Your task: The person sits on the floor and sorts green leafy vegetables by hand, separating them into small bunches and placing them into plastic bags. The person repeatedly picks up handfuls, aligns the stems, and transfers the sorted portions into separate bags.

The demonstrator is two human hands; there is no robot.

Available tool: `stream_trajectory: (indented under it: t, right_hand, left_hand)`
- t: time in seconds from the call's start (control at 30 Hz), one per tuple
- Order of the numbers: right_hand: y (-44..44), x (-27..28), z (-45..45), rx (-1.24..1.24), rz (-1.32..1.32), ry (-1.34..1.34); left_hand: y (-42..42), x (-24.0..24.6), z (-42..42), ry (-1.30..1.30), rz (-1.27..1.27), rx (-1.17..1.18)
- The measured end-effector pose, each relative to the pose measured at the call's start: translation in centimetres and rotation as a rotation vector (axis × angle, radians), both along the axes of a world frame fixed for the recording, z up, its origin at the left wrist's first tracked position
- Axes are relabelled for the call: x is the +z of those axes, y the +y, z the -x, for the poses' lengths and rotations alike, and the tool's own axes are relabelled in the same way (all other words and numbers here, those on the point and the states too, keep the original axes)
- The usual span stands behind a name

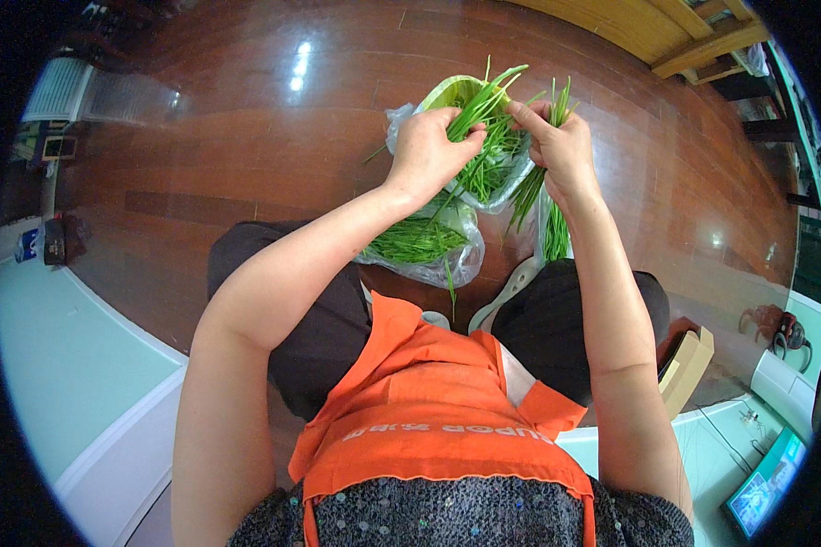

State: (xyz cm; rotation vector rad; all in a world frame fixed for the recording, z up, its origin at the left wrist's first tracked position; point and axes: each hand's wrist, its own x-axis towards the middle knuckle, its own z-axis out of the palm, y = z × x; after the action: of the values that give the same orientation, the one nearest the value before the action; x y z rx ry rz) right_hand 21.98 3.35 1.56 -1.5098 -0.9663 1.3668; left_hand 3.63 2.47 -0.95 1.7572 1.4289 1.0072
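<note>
My left hand (pixel 432 145) is closed around a bunch of long green stalks (pixel 482 102) that look like garlic chives, their tips pointing up and right. In my right hand (pixel 561 147) is a second bunch of chives (pixel 530 195), standing out above and below the fist; its thumb and forefinger reach toward the left bunch. Both hands are over a yellow-green bin (pixel 445 87) lined with a clear plastic bag (pixel 503 199). Loose chives (pixel 482 178) lie inside it. Nearer to me, an open plastic bag (pixel 468 263) holds a heap of chives (pixel 417 241).
More chives (pixel 556 236) in a bag lie beside my right shoe (pixel 513 290). A few stalks (pixel 451 284) hang onto the wooden floor (pixel 246 137). Wooden furniture (pixel 629 27) stands at the far right. An open cardboard box (pixel 687 369) is by my right knee.
</note>
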Motion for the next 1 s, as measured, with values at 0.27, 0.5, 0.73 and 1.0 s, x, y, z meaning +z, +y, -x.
stream_trajectory:
  t: [0.27, 0.5, 0.73, 1.0]
  right_hand:
    - [0.0, -0.1, 0.1, -0.009, 0.022, 0.04]
    - [-0.1, -0.3, 0.1, -0.028, 0.006, 0.066]
    - [0.7, 0.1, -1.4, -0.15, -0.002, 0.241]
    - [0.8, 1.4, -2.6, -0.02, 0.016, 0.374]
  left_hand:
    - [0.5, -0.1, 0.2, 0.038, 0.096, 0.015]
    - [1.0, -1.2, 0.5, -0.343, 0.42, 0.005]
    - [2.3, -1.8, 2.4, -0.701, 0.688, 0.069]
    - [2.2, -1.5, 1.8, -0.334, 0.628, 0.08]
